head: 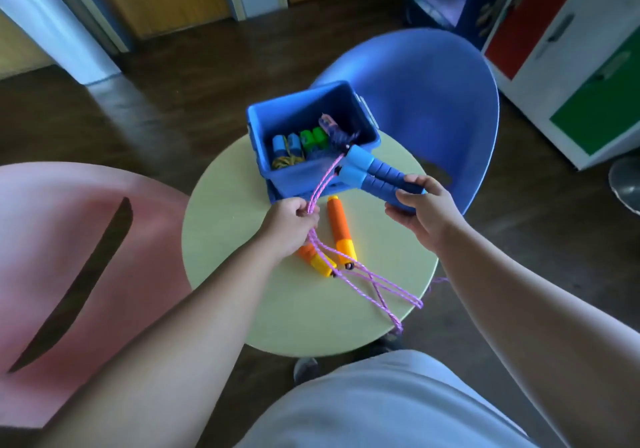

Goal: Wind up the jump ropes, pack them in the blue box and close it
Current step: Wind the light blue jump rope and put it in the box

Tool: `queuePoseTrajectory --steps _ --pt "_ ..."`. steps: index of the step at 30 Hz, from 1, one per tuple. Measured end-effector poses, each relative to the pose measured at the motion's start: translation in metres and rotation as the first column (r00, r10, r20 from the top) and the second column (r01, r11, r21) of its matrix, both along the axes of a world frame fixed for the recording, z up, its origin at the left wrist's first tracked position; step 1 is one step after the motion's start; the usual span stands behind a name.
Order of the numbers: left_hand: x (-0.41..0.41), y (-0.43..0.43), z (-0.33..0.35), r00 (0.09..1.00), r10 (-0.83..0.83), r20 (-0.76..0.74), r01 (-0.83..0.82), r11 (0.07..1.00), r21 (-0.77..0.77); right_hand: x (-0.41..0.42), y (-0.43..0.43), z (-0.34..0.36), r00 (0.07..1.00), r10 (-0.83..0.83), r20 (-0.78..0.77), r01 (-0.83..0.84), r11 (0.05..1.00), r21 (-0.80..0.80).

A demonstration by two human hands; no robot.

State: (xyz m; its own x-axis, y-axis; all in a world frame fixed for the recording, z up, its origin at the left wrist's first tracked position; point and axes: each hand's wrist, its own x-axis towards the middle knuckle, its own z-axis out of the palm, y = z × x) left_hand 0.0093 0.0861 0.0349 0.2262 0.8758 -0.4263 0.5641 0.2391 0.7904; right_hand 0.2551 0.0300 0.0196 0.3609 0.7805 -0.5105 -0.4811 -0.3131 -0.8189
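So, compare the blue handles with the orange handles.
The blue handles are held side by side in the right hand, above the table; the orange handles lie loose on it, splayed apart. The blue handles' purple cord runs to the left hand, which pinches it; the orange handles' own cord cannot be traced. Both pairs share one shape, a grip with a lighter cap, and both are outside the box.
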Motion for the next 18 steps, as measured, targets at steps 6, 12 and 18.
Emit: queuePoseTrajectory --steps 6,12,18 --pt "0.038 -0.004 -0.025 0.989 -0.107 -0.098 0.104 0.994 -0.027 0.017 -0.031 -0.040 0.993 -0.102 0.057 0.107 0.988 -0.110" --pt "0.073 -0.001 -0.046 0.978 -0.122 -0.168 0.121 0.992 -0.021 0.021 -0.036 -0.060 0.950 -0.007 0.312 0.071 0.978 -0.194" --pt "0.087 -0.005 -0.053 0.946 -0.179 -0.271 0.194 0.980 0.029 0.034 -0.036 -0.070 0.648 0.341 0.681 -0.115 0.928 -0.354"
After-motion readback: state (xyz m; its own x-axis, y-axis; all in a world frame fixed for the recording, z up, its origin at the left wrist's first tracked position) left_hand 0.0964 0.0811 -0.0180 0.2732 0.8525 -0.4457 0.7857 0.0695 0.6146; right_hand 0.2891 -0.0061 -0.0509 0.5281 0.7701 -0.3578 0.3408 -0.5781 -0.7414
